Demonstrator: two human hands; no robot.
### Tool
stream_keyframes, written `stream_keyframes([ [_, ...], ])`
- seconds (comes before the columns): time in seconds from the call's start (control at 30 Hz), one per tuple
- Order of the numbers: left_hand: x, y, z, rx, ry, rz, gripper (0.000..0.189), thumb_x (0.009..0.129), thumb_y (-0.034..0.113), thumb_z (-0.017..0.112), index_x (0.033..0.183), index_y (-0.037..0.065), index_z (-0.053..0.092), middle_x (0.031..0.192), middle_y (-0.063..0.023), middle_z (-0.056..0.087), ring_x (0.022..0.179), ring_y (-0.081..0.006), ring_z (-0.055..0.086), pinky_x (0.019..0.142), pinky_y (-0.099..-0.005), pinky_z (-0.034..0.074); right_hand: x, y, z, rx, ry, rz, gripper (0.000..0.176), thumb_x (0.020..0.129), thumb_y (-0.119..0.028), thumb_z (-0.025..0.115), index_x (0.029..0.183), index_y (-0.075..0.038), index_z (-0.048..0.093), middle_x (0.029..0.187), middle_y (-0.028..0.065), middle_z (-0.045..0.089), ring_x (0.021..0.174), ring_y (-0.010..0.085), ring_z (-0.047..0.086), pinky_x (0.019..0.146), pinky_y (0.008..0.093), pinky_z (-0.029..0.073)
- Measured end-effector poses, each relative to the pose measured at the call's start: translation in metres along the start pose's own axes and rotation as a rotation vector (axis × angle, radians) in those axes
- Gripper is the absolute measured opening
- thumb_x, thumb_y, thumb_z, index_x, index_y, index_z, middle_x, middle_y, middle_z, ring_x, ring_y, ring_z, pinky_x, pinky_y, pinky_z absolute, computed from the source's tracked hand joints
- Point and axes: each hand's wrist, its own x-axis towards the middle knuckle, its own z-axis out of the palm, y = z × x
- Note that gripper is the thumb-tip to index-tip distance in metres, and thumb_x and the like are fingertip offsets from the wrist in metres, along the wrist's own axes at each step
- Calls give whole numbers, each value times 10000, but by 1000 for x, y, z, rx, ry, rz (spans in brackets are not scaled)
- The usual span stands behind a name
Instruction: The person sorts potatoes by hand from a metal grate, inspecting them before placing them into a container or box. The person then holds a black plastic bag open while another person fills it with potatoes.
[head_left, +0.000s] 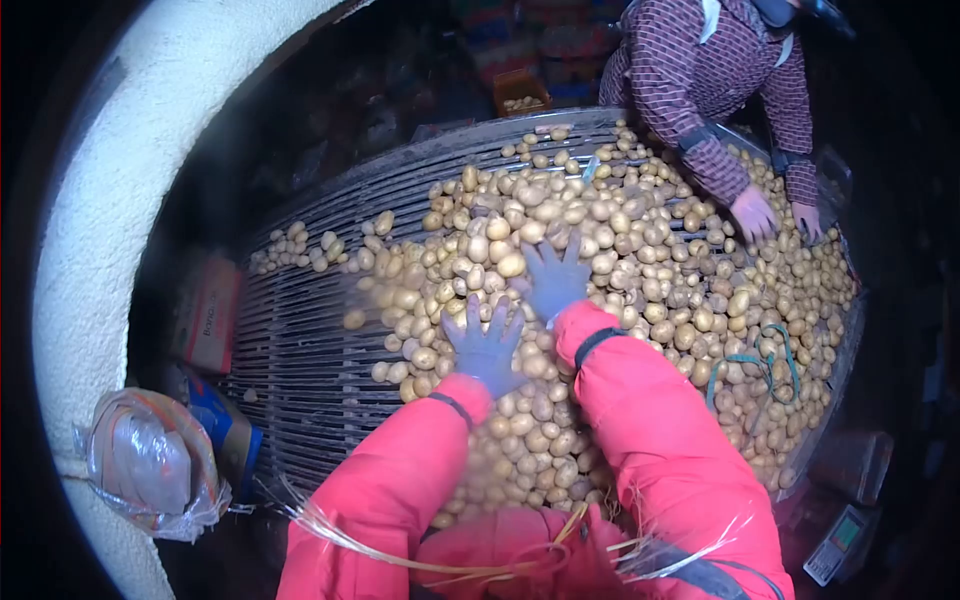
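Note:
Both of my hands wear bluish-grey gloves below pink sleeves. My left hand (486,350) lies on the potatoes with its fingers spread. A little higher and to the right, my right hand (555,282) also rests on them, fingers apart and palm down. Round yellowish-brown potatoes (610,215) spread in a thick layer around both hands and to the right. Under them shows a slatted grading table (310,340), its dark bars bare on the left. Neither hand appears to grip a potato, though the palms are hidden.
Across the table a co-worker's hands (755,215) reach into the potatoes. A green strap (768,362) lies on the right side. At left stand a red carton (212,315), a blue box (222,425) and a plastic-wrapped bundle (150,465). A device with a small display (838,545) is lower right.

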Motion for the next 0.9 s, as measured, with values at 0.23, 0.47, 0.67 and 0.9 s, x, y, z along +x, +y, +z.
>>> stream_keyframes([
  [0.23, 71, -34, 4, -95, 180, 11, 981, 657, 756, 669, 1478, 268, 444, 1618, -106, 200, 1472, -480, 46, 1050, -801, 27, 68, 34, 8, -35, -21, -2, 727, 895, -595, 520, 1532, -312, 313, 1583, 56, 298, 1431, 574, 107, 1045, 757, 273],
  [0.47, 154, -78, -5, -182, -47, -120, 824, 768, 720, 608, 1483, 355, 419, 1639, -83, 144, 1482, -459, 56, 1084, -762, 92, 130, 51, 7, -72, -90, 160, 600, 878, -503, 569, 1431, -291, 474, 1566, 72, 290, 1401, 566, 186, 1046, 698, 331],
  [0.67, 199, -106, 23, -77, 9, -173, 858, 727, 688, 688, 1463, 321, 445, 1632, -102, 150, 1456, -486, 141, 1074, -736, 212, 168, 76, 10, -169, -162, 176, 579, 863, -546, 598, 1406, -372, 494, 1548, 61, 265, 1422, 454, 212, 1000, 704, 365],
  [0.9, 213, -181, 27, -5, 1, -109, 580, 850, 529, 616, 1392, 349, 518, 1586, -114, 256, 1432, -454, 238, 1120, -595, 279, 179, 150, 10, -277, -29, 241, 711, 764, -622, 677, 1406, -400, 466, 1547, 111, 325, 1383, 495, 308, 1004, 665, 397],
])
